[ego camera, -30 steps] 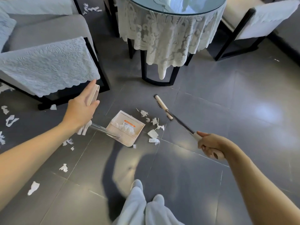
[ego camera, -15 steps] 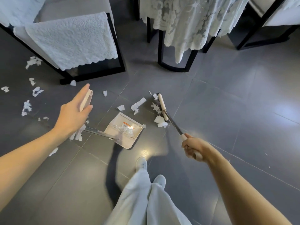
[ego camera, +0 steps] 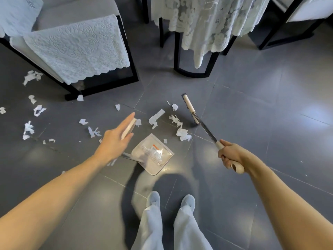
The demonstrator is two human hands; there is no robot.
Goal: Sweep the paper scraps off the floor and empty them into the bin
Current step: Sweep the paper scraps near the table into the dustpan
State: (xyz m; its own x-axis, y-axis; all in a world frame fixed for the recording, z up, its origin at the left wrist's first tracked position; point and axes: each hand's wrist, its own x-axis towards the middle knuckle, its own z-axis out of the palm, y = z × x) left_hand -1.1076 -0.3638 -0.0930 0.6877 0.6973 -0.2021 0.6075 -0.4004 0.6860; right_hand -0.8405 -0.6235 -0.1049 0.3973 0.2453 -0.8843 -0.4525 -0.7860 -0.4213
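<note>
My left hand (ego camera: 115, 143) holds the cream grip at the top of the dustpan's long handle, index finger stretched along it. The beige dustpan (ego camera: 153, 156) sits on the grey floor in front of my feet with a few scraps inside. My right hand (ego camera: 229, 155) grips the cream handle of a long brush; its brush head (ego camera: 189, 109) rests on the floor to the right of a cluster of white paper scraps (ego camera: 181, 131). More paper scraps (ego camera: 28, 128) lie scattered across the floor at the left. No bin is in view.
An armchair (ego camera: 77, 47) with a lace cover and black frame stands at the upper left. A round table (ego camera: 198, 24) with a lace cloth and black legs stands ahead. Another chair (ego camera: 292, 22) is at the upper right. My feet (ego camera: 171, 201) stand just behind the dustpan.
The view has tilted down and shifted, bringing more scraps at the left into sight. The brush head has swung slightly right of the scraps. The dustpan stays on the floor.
</note>
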